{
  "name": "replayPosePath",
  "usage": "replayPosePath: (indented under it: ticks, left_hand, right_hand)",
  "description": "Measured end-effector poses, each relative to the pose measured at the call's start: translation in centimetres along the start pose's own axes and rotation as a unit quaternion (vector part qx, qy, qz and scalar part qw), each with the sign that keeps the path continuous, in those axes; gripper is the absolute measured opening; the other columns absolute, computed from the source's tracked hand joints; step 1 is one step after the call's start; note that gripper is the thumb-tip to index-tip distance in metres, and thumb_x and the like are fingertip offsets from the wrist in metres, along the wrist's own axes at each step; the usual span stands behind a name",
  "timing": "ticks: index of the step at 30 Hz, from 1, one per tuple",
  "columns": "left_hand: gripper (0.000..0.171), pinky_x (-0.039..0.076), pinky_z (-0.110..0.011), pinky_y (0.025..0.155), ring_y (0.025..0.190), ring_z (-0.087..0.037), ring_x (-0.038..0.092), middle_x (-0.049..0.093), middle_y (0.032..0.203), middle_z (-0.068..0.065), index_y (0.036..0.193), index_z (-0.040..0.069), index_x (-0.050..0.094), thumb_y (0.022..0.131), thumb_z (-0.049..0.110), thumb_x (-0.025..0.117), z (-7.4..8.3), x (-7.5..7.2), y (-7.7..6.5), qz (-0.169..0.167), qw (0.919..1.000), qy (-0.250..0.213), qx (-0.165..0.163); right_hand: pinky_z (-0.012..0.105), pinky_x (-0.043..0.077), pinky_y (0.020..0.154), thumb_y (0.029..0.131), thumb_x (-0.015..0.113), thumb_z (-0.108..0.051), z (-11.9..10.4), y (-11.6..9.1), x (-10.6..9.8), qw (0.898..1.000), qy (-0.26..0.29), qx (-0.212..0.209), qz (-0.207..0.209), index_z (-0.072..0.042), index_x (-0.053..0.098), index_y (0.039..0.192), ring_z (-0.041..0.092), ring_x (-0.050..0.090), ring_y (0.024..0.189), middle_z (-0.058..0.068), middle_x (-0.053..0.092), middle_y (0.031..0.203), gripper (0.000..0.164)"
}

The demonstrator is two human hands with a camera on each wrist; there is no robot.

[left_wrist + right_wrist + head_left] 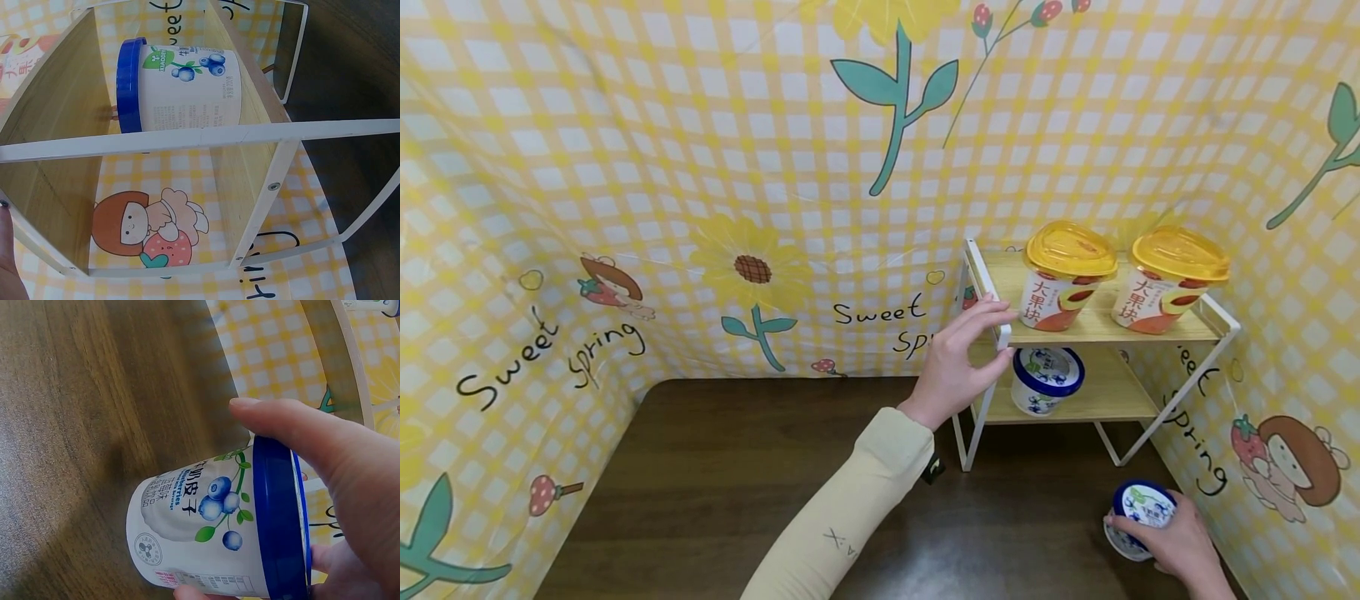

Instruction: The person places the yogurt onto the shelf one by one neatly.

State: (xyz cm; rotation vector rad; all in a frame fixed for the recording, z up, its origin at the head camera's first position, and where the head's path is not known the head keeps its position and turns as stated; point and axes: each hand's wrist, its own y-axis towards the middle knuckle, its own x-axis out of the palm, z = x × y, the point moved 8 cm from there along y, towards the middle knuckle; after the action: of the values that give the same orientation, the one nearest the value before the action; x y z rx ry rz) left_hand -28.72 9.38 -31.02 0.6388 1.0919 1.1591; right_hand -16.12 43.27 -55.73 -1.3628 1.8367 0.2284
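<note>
My right hand (1183, 537) grips a white yogurt tub (1126, 546) with a blue lid, low at the right over the dark table. In the right wrist view blueberries are printed on this tub (206, 525), and the thumb lies across its lid's edge. With thumb and fingers my left hand (958, 358) holds the front left corner of a two-tier shelf (1112, 327) with a white frame. Only a bit of a left finger (7, 250) appears in the left wrist view. A second blue-lidded tub (1047, 383) stands on the lower board, at its left.
Two cups with yellow lids, a left cup (1063, 283) and a right cup (1168, 287), stand on the upper board. Yellow checked cloth (820, 167) lines the back and sides. The dark wooden table (715, 483) extends left of the shelf.
</note>
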Motion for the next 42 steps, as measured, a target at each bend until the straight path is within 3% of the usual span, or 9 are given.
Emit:
replayPosePath:
  ticks: [12, 21, 32, 42]
  left_hand:
    - [0.042, 0.034, -0.033, 0.114, 0.143, -0.02, 0.041, 0.058, 0.14, -0.011, 0.131, 0.005, 0.064, 0.09, 0.004, 0.074, 0.0, 0.0, 0.0, -0.001, 1.0, -0.005, -0.001]
    - [0.041, 0.034, -0.033, 0.114, 0.142, -0.02, 0.041, 0.059, 0.14, -0.011, 0.131, 0.005, 0.064, 0.091, 0.004, 0.074, 0.0, 0.0, 0.0, 0.0, 1.0, -0.003, -0.002]
    - [0.041, 0.034, -0.033, 0.114, 0.142, -0.021, 0.042, 0.059, 0.14, -0.012, 0.13, 0.004, 0.065, 0.091, 0.005, 0.075, 0.0, 0.0, 0.1, 0.001, 1.0, -0.003, -0.004]
    - [0.04, 0.034, -0.033, 0.114, 0.142, -0.021, 0.042, 0.059, 0.14, -0.012, 0.13, 0.005, 0.065, 0.091, 0.005, 0.074, -0.1, 0.0, 0.0, -0.001, 1.0, -0.002, -0.006]
  right_hand:
    - [0.041, 0.058, 0.057, 0.073, 0.088, -0.05, 0.0, 0.1, -0.1, 1.0, -0.02, -0.008, 0.011, 0.022, 0.011, 0.142, 0.056, 0.051, 0.099, 0.048, 0.035, 0.119, 0.126]
    - [0.065, 0.045, 0.088, 0.076, 0.083, -0.054, 0.2, 0.0, -0.4, 0.999, -0.044, 0.01, 0.011, 0.026, 0.01, 0.137, 0.059, 0.045, 0.11, 0.048, 0.035, 0.121, 0.125]
    - [0.063, 0.047, 0.086, 0.076, 0.083, -0.054, 0.0, 0.0, -0.9, 0.999, -0.046, 0.009, 0.012, 0.028, 0.01, 0.135, 0.058, 0.047, 0.108, 0.049, 0.036, 0.119, 0.125]
    - [0.067, 0.042, 0.093, 0.081, 0.081, -0.05, -0.9, -0.3, -1.5, 1.0, -0.022, 0.003, 0.016, 0.029, 0.002, 0.137, 0.063, 0.041, 0.113, 0.051, 0.033, 0.121, 0.126]
